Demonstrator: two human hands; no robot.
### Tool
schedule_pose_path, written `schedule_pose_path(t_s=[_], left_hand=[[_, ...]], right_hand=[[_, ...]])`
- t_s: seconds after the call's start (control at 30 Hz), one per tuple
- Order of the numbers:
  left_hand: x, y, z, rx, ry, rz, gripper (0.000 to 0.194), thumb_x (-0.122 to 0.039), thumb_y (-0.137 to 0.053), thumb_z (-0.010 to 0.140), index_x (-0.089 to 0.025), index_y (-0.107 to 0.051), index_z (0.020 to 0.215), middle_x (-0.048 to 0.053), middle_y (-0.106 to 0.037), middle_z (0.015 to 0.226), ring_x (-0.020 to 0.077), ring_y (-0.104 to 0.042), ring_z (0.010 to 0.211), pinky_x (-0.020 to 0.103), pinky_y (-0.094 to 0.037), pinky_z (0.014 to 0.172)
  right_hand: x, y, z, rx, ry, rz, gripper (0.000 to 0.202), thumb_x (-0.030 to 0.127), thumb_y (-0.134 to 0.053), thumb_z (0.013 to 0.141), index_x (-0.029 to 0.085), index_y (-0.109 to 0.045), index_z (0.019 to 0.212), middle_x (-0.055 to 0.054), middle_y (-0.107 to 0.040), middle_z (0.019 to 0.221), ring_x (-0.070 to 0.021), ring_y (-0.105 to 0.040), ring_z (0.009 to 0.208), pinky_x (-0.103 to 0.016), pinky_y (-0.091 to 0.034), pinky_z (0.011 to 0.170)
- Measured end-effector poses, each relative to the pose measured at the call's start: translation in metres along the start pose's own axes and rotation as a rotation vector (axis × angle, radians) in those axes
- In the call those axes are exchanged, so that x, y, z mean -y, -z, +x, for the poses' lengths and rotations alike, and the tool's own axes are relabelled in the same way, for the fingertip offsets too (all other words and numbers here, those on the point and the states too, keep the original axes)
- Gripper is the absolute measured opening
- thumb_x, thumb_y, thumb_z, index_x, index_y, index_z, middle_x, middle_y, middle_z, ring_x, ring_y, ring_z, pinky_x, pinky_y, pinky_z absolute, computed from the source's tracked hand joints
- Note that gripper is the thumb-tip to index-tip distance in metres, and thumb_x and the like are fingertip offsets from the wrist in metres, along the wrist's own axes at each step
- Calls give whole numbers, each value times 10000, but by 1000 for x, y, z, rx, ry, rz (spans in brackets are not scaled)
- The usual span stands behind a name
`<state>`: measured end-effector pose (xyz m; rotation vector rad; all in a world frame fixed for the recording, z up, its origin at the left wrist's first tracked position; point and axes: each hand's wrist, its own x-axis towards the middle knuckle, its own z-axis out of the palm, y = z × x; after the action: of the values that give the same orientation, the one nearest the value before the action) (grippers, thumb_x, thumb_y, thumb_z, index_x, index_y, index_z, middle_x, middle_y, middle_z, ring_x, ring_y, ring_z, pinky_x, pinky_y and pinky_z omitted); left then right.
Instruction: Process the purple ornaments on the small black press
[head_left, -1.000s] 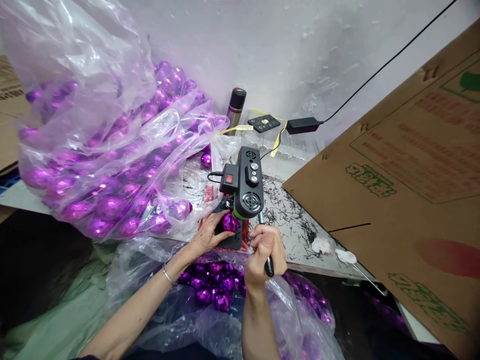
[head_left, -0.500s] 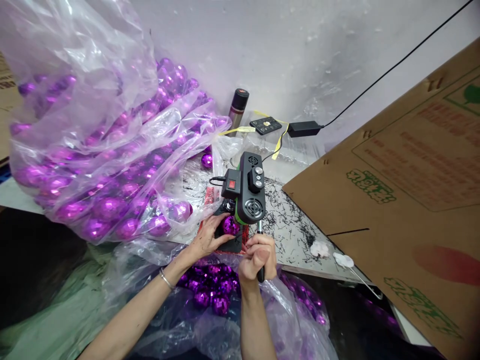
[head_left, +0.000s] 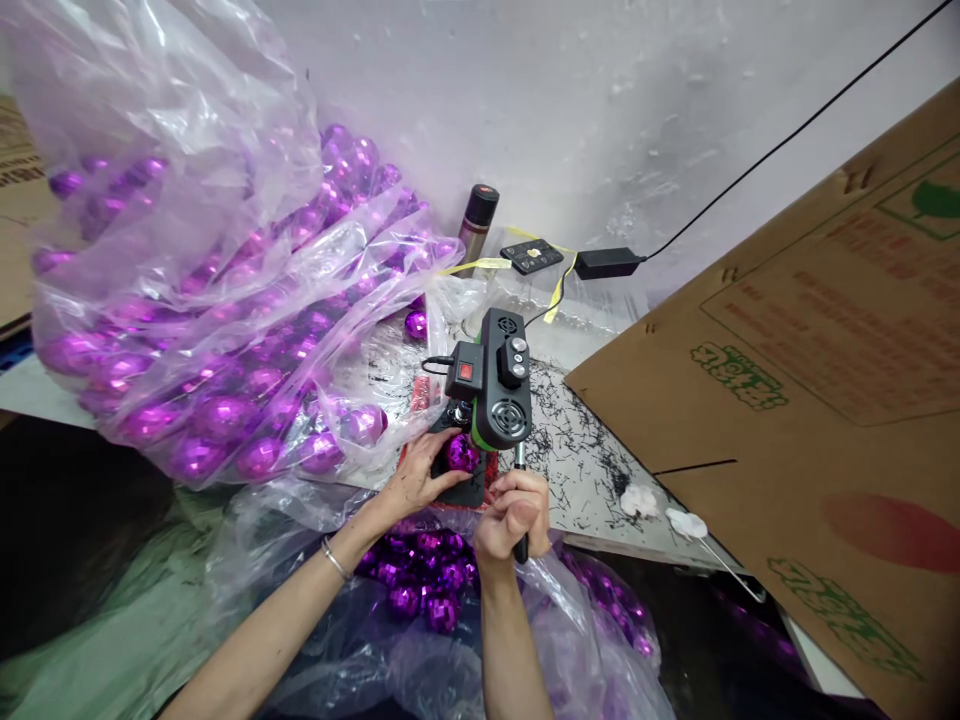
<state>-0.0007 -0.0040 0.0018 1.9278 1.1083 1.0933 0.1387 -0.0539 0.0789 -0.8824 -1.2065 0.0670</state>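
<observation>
A small black drill press (head_left: 506, 380) with a red switch and a green band stands on the littered worktop. Under its head, on the black base (head_left: 469, 492), sits a shiny purple mirrored ball (head_left: 462, 453). My left hand (head_left: 420, 476) holds this ball from the left, between thumb and fingers. My right hand (head_left: 516, 515) is wrapped round the black-gripped lever (head_left: 521, 546) at the press's right side. The ball's top is partly hidden by the press head.
A large clear bag of purple balls (head_left: 225, 400) fills the left. More balls (head_left: 442, 608) lie in plastic below the worktop edge. A cardboard box (head_left: 810, 400) leans in at right. Behind stand a bottle (head_left: 478, 220) and a power adapter (head_left: 609, 263). Black shavings (head_left: 570, 450) cover the worktop.
The view has shifted very slightly. Both hands keep their places on the ball and the lever, with no clear movement.
</observation>
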Motion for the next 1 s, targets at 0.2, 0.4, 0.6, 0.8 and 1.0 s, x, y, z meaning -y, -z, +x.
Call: schedule_pose_path(t_s=[0.2,0.4,0.6,0.8,1.0], left_hand=[[-2,-1,0,-10,8,-3,648,-496,-821,986,-206,-633,1534,159,-776,1394,347,-732,1303,524,-577,1152],[-3,-2,-1,-7,31,4,644,-485,-833,975,-228,-638,1533,152,-769,1414,351,-722,1322,536,-571,1159],[-2,-5,-2,-12,36,5,650,-479,-824,980,-236,-628,1550,146,-766,1424,346,-718,1331,542,-563,1177],[0,-9,-1,-22,36,25,646,-478,-824,977,-227,-628,1539,149,-764,1424,348,-716,1324,547,-566,1168],[1,-7,1,-16,22,9,644,-477,-818,982,-220,-620,1538,153,-761,1408,345,-717,1314,532,-573,1153]], right_hand=[[0,-2,2,-22,40,-57,369,249,-424,1123,255,-544,774,25,-556,775,-160,-555,671,-373,-465,687],[1,-2,2,-6,37,-130,382,262,-364,1136,268,-505,781,15,-529,756,-163,-549,651,-377,-500,691],[-2,-3,0,-35,28,-62,378,213,-384,1110,253,-531,764,19,-530,746,-167,-547,667,-388,-486,719],[-5,-4,0,-42,39,-32,403,213,-367,1122,251,-525,754,32,-522,744,-156,-527,668,-375,-467,716],[-9,-1,0,1,70,-99,409,233,-342,1138,253,-495,759,38,-506,753,-147,-529,667,-365,-498,744]])
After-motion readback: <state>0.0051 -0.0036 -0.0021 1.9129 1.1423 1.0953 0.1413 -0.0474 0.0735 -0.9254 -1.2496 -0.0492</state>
